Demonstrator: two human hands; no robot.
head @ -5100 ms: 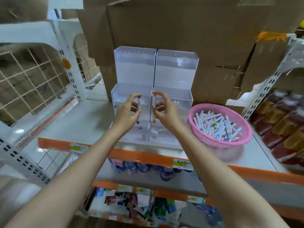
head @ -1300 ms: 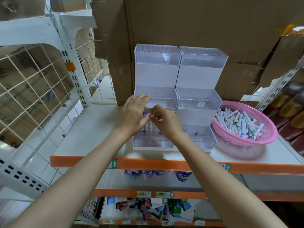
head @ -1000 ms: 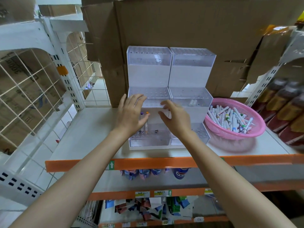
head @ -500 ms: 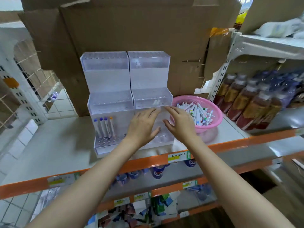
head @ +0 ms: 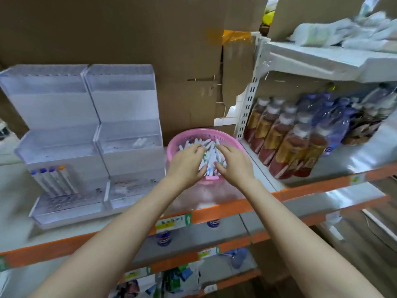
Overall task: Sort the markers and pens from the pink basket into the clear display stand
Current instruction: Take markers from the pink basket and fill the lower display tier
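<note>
We see two hands in the round pink plastic basket (head: 211,178). It sits on the white shelf with the orange front edge (head: 214,211), just right of the clear acrylic display stand (head: 53,104). The basket holds a heap of white-barrelled markers and pens (head: 209,157) with caps of mixed colours, too many and too tangled for us to count.

The left hand (head: 187,162) rests on the left half of the heap, its fingers bent down among the barrels. We cannot tell whether its grip pinches one. The right hand (head: 235,163) lies on the right half with its grip spread: the fingers run fairly straight over the heap and the thumb is apart at the near side. The two hands are close but apart, with a strip of markers showing between them.

The stand is two units side by side, each with three stepped tiers. Four upright markers (head: 52,181) stand in one row in the lowest tier of the left unit, leaning back. Three have blue caps and one, at the right end, has an orange cap. Two small white pieces (head: 139,142) lie in the middle tier of the right unit, too blurred for us to identify.

Brown cardboard boxes (head: 129,29) rise behind the stand. On the neighbouring shelf to the right stand white-capped bottles of brown drink (head: 277,138), too blurred for an exact count.
</note>
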